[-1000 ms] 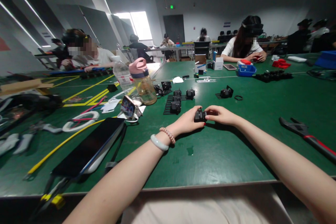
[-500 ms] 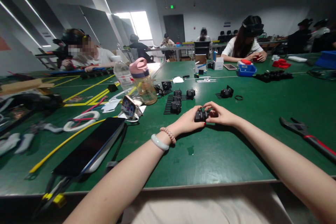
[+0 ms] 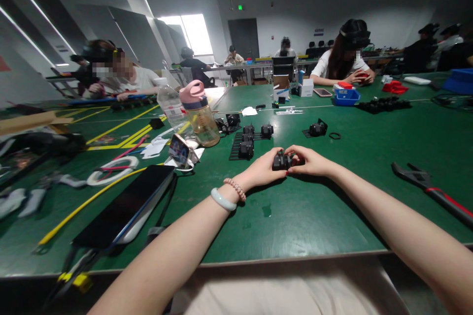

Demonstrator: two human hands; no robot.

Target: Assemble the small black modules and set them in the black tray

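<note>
My left hand (image 3: pixel 264 167) is closed around a small black fitting (image 3: pixel 281 161), roughly cylindrical and ridged, just above the green table. From the other side, my right hand (image 3: pixel 308 160) grips the fitting's right end between thumb and bent fingers. Fingers cover part of it, so its exact kind is unclear. Beyond my hands, several similar black parts (image 3: pixel 247 149) sit on and beside a black slotted plate (image 3: pixel 235 149). Another black part (image 3: pixel 317 129) on a flat piece lies further right, beside a thin black ring (image 3: pixel 335 136).
Pliers with red-and-black handles (image 3: pixel 430 187) lie at the right. A pink-lided bottle (image 3: pixel 201 118), a small propped screen (image 3: pixel 180 150) and a large dark tablet (image 3: pixel 127 206) are on the left. Across the table are a blue bin (image 3: pixel 346 98) and co-workers.
Both hands stay on the black fitting, with the right fingers slightly shifted around its end. The whole view has moved slightly; the table things lie as before.
</note>
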